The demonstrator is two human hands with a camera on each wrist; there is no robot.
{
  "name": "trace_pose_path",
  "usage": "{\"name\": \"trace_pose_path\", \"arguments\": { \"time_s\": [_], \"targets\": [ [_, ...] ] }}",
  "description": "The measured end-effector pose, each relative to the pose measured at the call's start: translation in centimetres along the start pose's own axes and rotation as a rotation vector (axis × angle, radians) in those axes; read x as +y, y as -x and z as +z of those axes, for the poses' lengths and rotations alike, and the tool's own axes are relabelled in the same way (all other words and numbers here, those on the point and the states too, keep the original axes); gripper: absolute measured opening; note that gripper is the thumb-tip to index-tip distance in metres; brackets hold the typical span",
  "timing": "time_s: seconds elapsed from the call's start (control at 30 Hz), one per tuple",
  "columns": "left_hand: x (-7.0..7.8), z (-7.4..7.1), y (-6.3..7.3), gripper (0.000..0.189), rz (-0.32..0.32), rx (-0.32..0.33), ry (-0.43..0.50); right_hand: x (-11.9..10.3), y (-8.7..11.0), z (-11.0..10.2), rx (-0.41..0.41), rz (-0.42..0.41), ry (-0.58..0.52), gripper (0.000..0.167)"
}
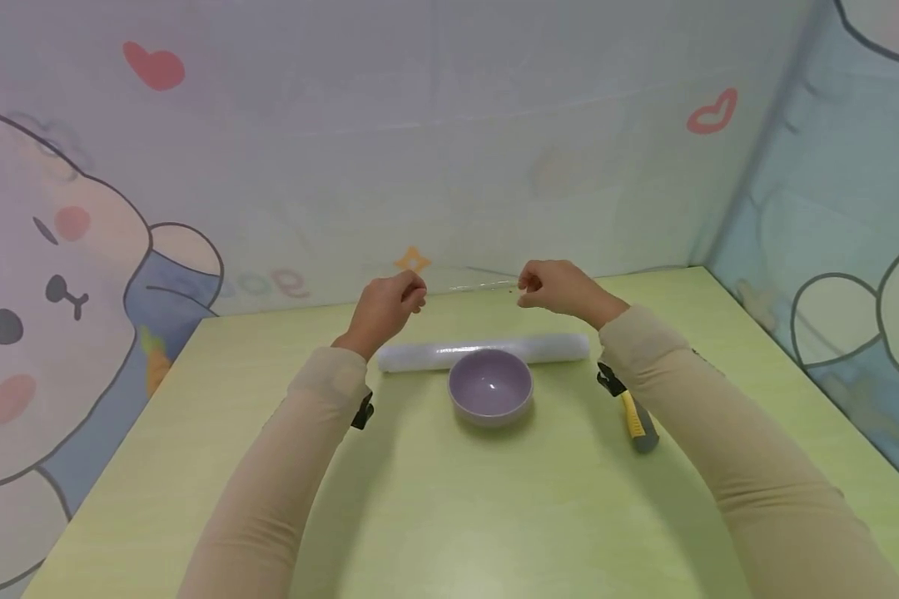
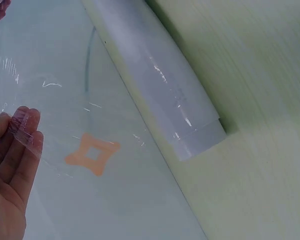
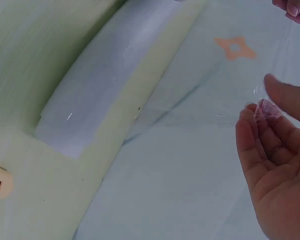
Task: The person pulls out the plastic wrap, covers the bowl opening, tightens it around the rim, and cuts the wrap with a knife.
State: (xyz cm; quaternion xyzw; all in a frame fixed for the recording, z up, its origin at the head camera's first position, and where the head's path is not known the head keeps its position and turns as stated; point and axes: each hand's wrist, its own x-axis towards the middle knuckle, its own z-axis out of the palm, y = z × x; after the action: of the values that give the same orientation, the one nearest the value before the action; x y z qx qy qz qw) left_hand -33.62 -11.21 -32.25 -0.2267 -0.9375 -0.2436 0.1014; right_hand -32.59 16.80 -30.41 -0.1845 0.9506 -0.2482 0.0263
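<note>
My left hand (image 1: pixel 386 309) pinches a corner of clear cling film (image 2: pixel 25 132) between thumb and fingertips. Opposite it, my right hand (image 1: pixel 565 289) holds the other corner of the film at its curled fingertips, the thumb partly raised in the right wrist view. Between the hands the transparent sheet hangs stretched, its top edge a thin shiny line in the head view. Below and nearer lies the roll of cling film (image 1: pixel 419 356), crosswise on the table. A purple bowl (image 1: pixel 490 387) stands upright right in front of the roll, with nothing visible inside.
A yellow and grey utility knife (image 1: pixel 640 424) lies on the table (image 1: pixel 434 516) at the right, partly covered by my right sleeve. Printed cloth walls (image 1: pixel 449 166) rise behind the table and at its sides.
</note>
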Motion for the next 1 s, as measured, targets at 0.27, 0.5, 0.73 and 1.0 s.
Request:
{"name": "trace_pose_path", "arguments": {
  "time_s": [0.27,0.5,0.73,1.0],
  "targets": [
    [0.1,0.1,0.0,0.017,0.003,0.003,0.016,0.2,0.8,1.0,0.066,-0.137,0.313,0.024],
    [0.1,0.1,0.0,0.020,0.016,-0.001,0.017,1.1,1.3,0.4,0.094,-0.072,0.387,0.020],
    [0.0,0.2,-0.1,0.018,0.020,0.008,-0.006,1.6,1.7,-0.2,0.160,-0.108,0.445,0.024],
    [0.1,0.0,-0.2,0.017,0.016,0.007,0.001,3.2,1.7,-0.7,-0.014,-0.048,0.287,0.025]
  ]
}}
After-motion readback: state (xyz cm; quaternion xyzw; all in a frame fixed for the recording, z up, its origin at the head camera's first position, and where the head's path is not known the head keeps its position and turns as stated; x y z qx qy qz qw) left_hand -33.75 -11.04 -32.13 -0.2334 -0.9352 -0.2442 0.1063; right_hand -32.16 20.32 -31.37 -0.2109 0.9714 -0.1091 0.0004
